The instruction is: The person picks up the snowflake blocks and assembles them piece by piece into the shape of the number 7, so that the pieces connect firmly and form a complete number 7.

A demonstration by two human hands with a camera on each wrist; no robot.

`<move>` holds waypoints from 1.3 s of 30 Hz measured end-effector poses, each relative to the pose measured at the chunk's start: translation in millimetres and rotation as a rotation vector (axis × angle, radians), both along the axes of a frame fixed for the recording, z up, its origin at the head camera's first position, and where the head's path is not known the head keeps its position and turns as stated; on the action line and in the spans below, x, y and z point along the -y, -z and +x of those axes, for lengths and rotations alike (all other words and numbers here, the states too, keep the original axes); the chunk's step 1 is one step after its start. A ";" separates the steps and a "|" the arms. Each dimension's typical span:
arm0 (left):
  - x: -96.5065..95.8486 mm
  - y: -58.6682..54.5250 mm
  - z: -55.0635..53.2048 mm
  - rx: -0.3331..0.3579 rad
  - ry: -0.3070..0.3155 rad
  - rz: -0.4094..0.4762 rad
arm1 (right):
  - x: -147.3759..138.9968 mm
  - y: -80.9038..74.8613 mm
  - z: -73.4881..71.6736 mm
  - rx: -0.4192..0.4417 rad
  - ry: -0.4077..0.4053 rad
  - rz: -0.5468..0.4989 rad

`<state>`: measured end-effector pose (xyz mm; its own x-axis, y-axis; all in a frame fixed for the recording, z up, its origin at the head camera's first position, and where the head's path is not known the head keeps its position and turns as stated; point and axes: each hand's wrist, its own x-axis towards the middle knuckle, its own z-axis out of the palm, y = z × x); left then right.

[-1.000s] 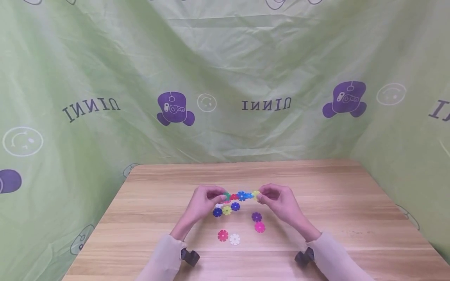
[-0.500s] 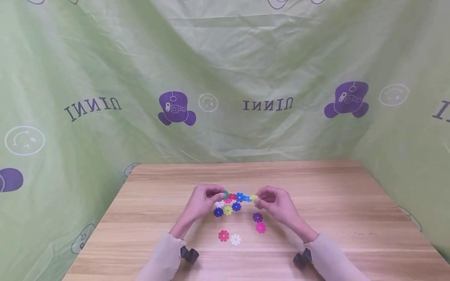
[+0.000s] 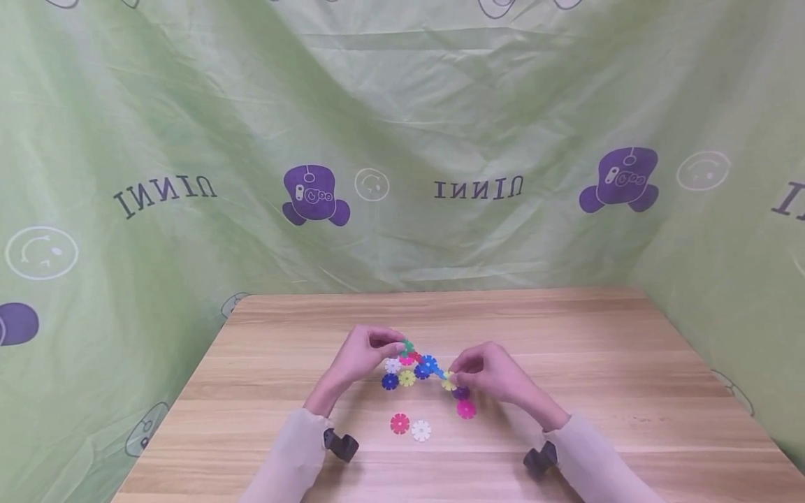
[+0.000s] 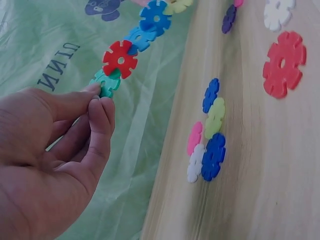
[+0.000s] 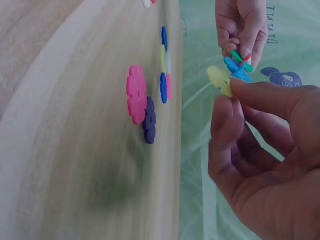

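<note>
Between my hands, above the table, hangs a chain of interlocking snowflake discs in green, red, blue and yellow. My left hand (image 3: 367, 354) pinches the green disc (image 4: 108, 85) at one end. From there, a red disc (image 4: 120, 60) and two blue discs (image 4: 155, 18) follow in line. At the opposite end, my right hand (image 3: 495, 372) holds the yellow disc (image 5: 219, 80) between thumb and fingers. The chain slopes down toward the right hand in the head view, where it overlaps a loose dark blue disc and the right fingers partly cover a purple disc (image 3: 462, 394).
On the wooden table (image 3: 597, 447) lie loose discs: white, pink, yellow (image 3: 407, 378) and dark blue (image 3: 390, 381) grouped below the left hand. A pink disc (image 3: 466, 409) lies by the purple one. Red (image 3: 399, 423) and white (image 3: 421, 430) discs lie nearer. A green curtain (image 3: 402, 105) surrounds the table.
My right hand has moved down and slightly left with the yellow end, so the chain, nearly level before, now slopes. The left hand stays almost in place, a touch higher.
</note>
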<state>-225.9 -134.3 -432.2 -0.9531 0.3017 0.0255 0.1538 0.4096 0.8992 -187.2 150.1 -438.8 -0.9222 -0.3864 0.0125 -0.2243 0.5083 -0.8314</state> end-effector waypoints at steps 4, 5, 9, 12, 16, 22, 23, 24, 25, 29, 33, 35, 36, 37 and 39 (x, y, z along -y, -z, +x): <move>-2.4 2.7 -1.5 0.058 -0.020 0.062 | -0.9 3.4 0.1 0.065 -0.023 -0.063; -3.0 3.2 -2.0 0.064 -0.025 0.076 | -1.2 4.6 -0.2 0.074 -0.024 -0.078; -5.5 4.4 -4.1 0.083 -0.051 0.128 | -2.9 7.6 -1.4 0.075 -0.003 -0.113; -6.0 4.2 -5.4 0.093 -0.072 0.160 | -3.7 9.5 -1.9 0.079 0.036 -0.137; -3.8 3.0 -9.0 0.101 -0.097 0.177 | -4.7 9.8 -1.6 0.089 0.100 -0.158; -1.0 13.2 -19.7 0.041 -0.107 0.041 | -7.2 7.1 -1.1 0.118 0.135 -0.219; -0.8 16.2 -21.1 0.029 -0.098 0.003 | -7.4 7.1 -0.9 0.126 0.136 -0.229; -0.4 19.0 -22.0 0.017 -0.091 -0.038 | -7.6 7.3 -0.6 0.135 0.135 -0.237; -0.1 21.5 -23.1 0.007 -0.086 -0.079 | -7.8 7.4 -0.6 0.141 0.135 -0.243; 1.1 29.2 -26.5 -0.010 -0.070 -0.185 | -8.2 8.4 -0.1 0.160 0.131 -0.256; 1.5 33.2 -30.9 -0.008 -0.061 -0.228 | -9.6 8.6 0.1 0.170 0.138 -0.271; 1.2 34.6 -33.6 -0.014 -0.041 -0.245 | -10.9 8.3 -0.3 0.179 0.138 -0.280; 0.8 35.1 -35.0 -0.022 -0.028 -0.256 | -11.6 8.1 -0.8 0.183 0.135 -0.284; 0.2 35.4 -36.4 -0.032 -0.012 -0.264 | -12.3 7.9 -1.5 0.189 0.135 -0.288; -1.1 35.4 -39.1 -0.051 0.032 -0.276 | -14.1 7.3 -2.9 0.197 0.133 -0.295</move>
<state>-265.1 -133.1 -467.6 -0.9426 0.3335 -0.0143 0.2123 0.6319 0.7454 -190.1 164.2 -446.1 -0.9598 -0.2697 -0.0776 0.0066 0.2548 -0.9670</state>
